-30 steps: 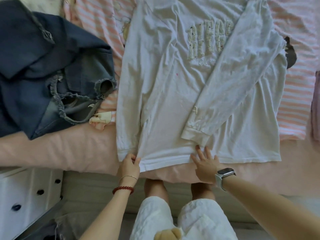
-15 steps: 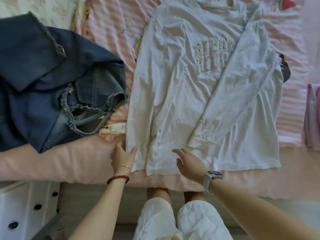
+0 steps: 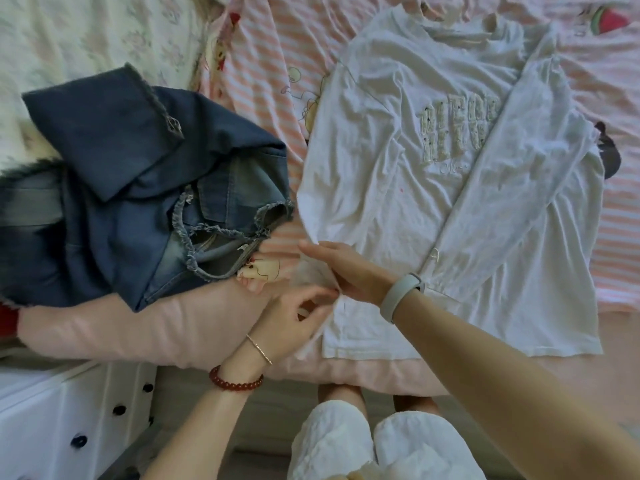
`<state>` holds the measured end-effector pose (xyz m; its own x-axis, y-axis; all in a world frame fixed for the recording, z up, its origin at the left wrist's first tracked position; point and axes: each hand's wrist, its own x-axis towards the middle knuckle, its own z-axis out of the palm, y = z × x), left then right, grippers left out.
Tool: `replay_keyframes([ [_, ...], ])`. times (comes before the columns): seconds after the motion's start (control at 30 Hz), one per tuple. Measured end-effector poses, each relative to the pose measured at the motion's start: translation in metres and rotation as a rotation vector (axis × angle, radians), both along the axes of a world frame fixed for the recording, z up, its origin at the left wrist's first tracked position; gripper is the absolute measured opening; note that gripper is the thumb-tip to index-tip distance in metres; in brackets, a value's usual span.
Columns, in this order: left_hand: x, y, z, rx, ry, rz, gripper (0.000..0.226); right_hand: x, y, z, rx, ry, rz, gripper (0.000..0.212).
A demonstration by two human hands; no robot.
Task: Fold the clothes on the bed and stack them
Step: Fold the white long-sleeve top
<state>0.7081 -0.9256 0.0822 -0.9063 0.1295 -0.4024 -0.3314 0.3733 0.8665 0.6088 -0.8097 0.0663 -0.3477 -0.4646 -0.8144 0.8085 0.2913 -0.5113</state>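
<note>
Nearest the camera: person's knees in white textured trousers [image 3: 388,445], standing at the bed edge. White drawer unit [image 3: 52,410] with dark knobs at lower left.

Left hand [image 3: 294,323], with a red bead bracelet and a thin bangle on the wrist, sits at the shirt's near-left hem corner. Fingers are curled and seem to pinch the edge fabric, though that spot is blurred, so contact is probable rather than certain.

Right hand [image 3: 341,266], grey band on the wrist, reaches across over the left one. Fingers are straight, palm flat, pressing on the shirt's left edge just above the left hand; nothing is gripped.

White long-sleeve shirt [image 3: 398,202] lies flat, front up, on the right half of the bed, on top of a pink-and-white striped sheet [image 3: 270,81]. Wrinkled cotton, raised textured lettering on the chest. Long axis runs near to far, tilted slightly right: hem at the bed's near edge, collar at the far end. The sleeve on the picture's right side is folded diagonally across the body, cuff landing near the hem centre. The other sleeve lies along the left edge.

Left of the shirt, close but apart: crumpled pile of blue denim [image 3: 131,188] with frayed hems, resting on a pink blanket [image 3: 121,327].

Far left: pale floral bedding [image 3: 86,39].
</note>
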Motion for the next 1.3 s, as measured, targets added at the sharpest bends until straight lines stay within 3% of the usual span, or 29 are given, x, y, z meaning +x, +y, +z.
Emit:
replay_keyframes([
  [0.07,-0.005,0.002,0.003,0.11,-0.109,-0.013,0.018,-0.009,0.011,0.002,0.098,0.083,-0.061,0.022],
  [0.1,-0.01,0.0,0.001,0.121,-0.107,0.061,0.02,-0.013,0.022,0.004,0.141,0.117,-0.096,0.024],
  [0.2,-0.04,-0.008,-0.007,-0.121,0.045,0.234,0.01,-0.019,0.061,0.013,0.211,0.208,-0.142,0.021],
  [0.23,-0.056,-0.007,-0.009,-0.219,0.091,0.221,0.02,-0.019,0.074,0.017,0.223,0.23,-0.14,0.017],
  [0.37,-0.133,0.022,-0.019,-0.502,0.174,-0.135,0.062,-0.025,0.117,0.031,0.168,0.281,-0.132,0.008],
  [0.53,-0.218,0.07,-0.018,-0.657,0.252,-0.471,0.079,-0.041,0.167,0.045,0.095,0.273,-0.213,0.01],
  [0.63,-0.26,0.099,-0.011,-0.738,0.219,-0.614,0.069,-0.054,0.201,0.047,0.123,0.275,-0.227,0.008],
  [0.77,-0.296,0.135,-0.007,-0.963,0.243,-0.801,0.025,-0.066,0.251,0.033,0.325,0.298,-0.183,0.007],
  [0.97,-0.332,0.165,-0.004,-0.876,0.324,-0.715,0.038,-0.072,0.329,0.012,0.734,0.47,0.222,0.01],
  [1.03,-0.341,0.173,0.002,-0.924,0.324,-0.688,0.042,-0.071,0.354,0.005,0.765,0.484,0.183,0.017],
  [1.2,-0.359,0.183,0.0,-1.16,0.258,-0.678,0.056,-0.08,0.391,-0.007,0.604,0.428,-0.107,0.018],
  [1.3,-0.362,0.195,-0.018,-1.176,0.294,-0.555,0.034,-0.09,0.405,-0.023,0.808,0.503,-0.103,0.012],
])
